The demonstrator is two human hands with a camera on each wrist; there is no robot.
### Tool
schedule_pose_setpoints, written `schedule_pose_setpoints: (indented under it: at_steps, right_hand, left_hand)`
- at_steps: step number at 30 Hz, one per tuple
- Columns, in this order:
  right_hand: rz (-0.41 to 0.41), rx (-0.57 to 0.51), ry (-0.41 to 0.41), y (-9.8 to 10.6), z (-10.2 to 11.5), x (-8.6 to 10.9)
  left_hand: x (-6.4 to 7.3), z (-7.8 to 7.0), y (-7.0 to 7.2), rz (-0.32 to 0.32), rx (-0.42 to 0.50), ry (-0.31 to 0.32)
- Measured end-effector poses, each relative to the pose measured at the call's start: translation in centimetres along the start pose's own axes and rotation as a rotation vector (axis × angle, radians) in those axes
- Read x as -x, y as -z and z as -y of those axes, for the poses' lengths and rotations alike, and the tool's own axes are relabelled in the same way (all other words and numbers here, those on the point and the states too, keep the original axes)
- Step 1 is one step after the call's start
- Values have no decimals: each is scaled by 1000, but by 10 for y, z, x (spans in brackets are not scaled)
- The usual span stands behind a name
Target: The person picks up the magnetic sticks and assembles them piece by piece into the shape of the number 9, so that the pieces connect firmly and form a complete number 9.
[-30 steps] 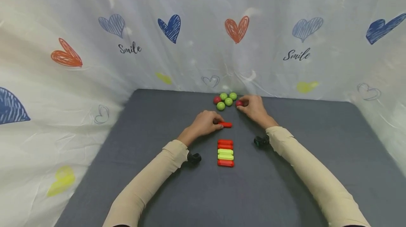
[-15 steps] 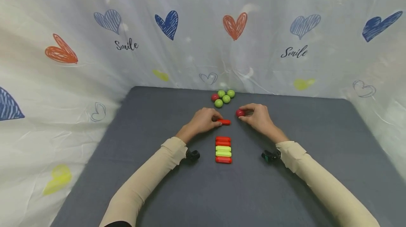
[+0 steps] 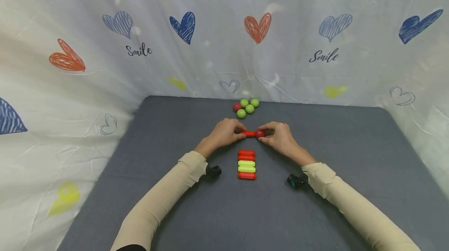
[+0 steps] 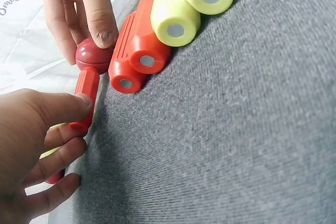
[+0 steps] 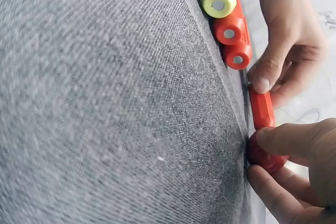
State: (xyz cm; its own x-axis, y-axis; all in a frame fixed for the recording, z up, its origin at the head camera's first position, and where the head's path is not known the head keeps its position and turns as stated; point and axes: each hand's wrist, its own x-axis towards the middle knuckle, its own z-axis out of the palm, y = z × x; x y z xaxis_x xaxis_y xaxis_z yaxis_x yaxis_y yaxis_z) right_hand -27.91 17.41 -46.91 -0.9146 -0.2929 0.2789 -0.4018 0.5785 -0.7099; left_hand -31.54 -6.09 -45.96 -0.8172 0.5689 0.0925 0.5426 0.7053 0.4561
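Note:
My left hand [image 3: 226,132] pinches the left end of a red magnetic rod [image 3: 249,134] between thumb and fingers. Its ribbed plastic body shows in the left wrist view, lying lengthwise toward the other hand. My right hand [image 3: 280,138] grips a glossy dark red ball [image 3: 259,133] with thumb and fingertips. Ball and rod end meet in line, as the red ball [image 4: 94,55] seen from the left wrist and the red rod [image 5: 262,109] seen from the right wrist show. Both hands are low over the grey cloth.
Nearer the body, red and yellow rods [image 3: 247,164] with round metal ends lie side by side in a row. Behind the hands sits a cluster of green balls [image 3: 249,108] and one red ball [image 3: 237,107]. A white curtain [image 3: 217,48] with printed hearts rises behind the table [image 3: 168,114].
My right hand has drawn the red ball from beside the cluster toward me and then left, up to the rod's right end. My left hand keeps its grip on the rod.

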Motion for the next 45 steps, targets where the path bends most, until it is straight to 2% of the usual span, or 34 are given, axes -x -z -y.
schedule_pose_setpoints:
  at_steps: [7,17,22,27,36,41,45]
  right_hand:
    - [-5,9,20,-3,0,0]
    - [-24,45,90,-4,-1,-1]
    - [-55,70,79,2,-7,-1]
    - [-89,72,59,6,-14,-7]
    - [-107,65,67,10,-17,-15]
    - [-103,66,36,11,-17,-13]
    - [-92,45,35,9,-18,-10]
  left_hand:
    - [0,1,-1,-4,6,5]
    - [-1,1,-2,-37,6,1]
    - [-1,2,-1,-45,45,17]
    - [1,5,4,-65,53,38]
    - [6,11,20,-97,20,30]
    - [-1,16,26,-134,8,55]
    - [-14,15,28,-151,-21,30]
